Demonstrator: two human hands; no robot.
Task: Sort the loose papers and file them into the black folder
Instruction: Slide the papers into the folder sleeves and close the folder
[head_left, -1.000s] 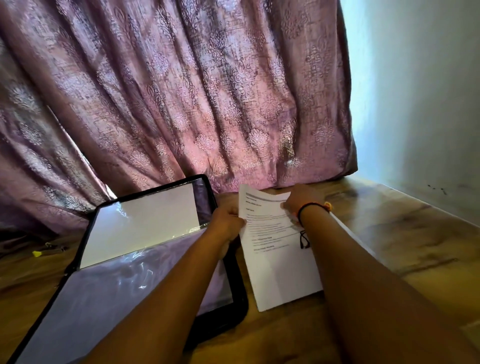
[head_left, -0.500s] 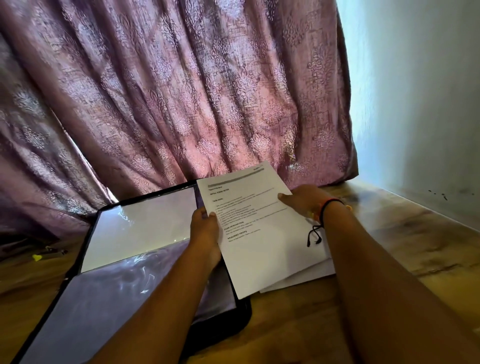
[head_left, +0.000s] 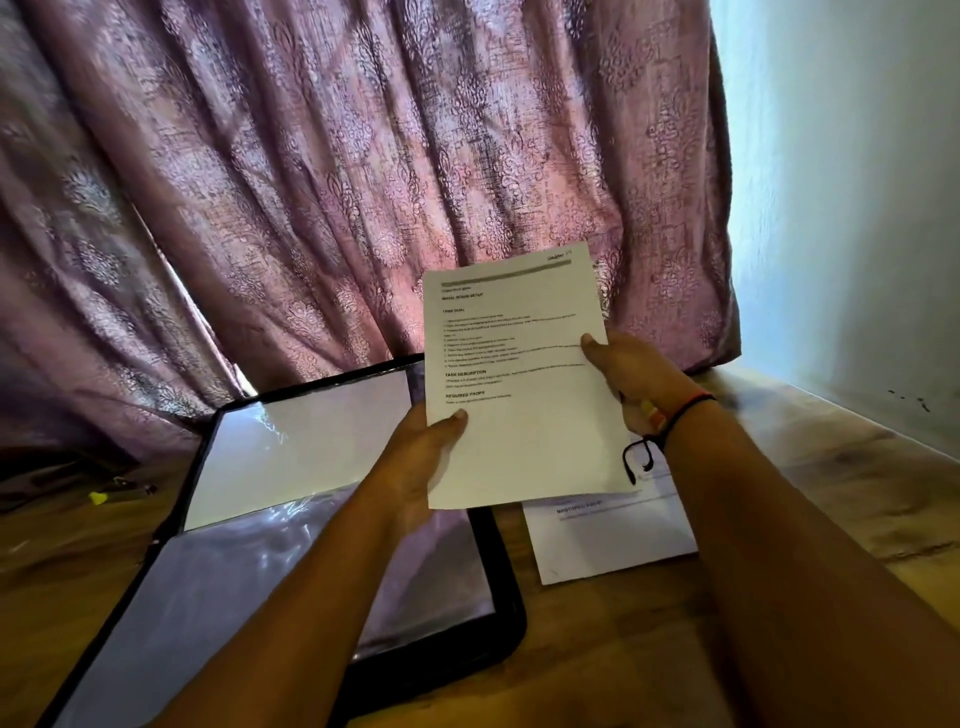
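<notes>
A printed white sheet (head_left: 519, 395) is held up in the air in front of the curtain, text side toward me. My left hand (head_left: 421, 457) grips its lower left edge, thumb on the front. My right hand (head_left: 631, 376) holds its right edge, thumb on the text. The black folder (head_left: 498, 587) lies open on the floor to the left, its clear plastic sleeves facing up, one with a white page inside. More loose papers (head_left: 613, 535) lie flat on the floor below the raised sheet, just right of the folder.
A pink patterned curtain (head_left: 363, 182) hangs close behind the folder. A pale wall (head_left: 857, 208) rises on the right. The wooden floor (head_left: 831, 483) stretches right of the papers. A small yellow-tipped object (head_left: 111, 493) lies at the far left.
Both hands have lifted the top sheet off the stack on the floor and raised it upright toward me. The remaining papers stay on the floor.
</notes>
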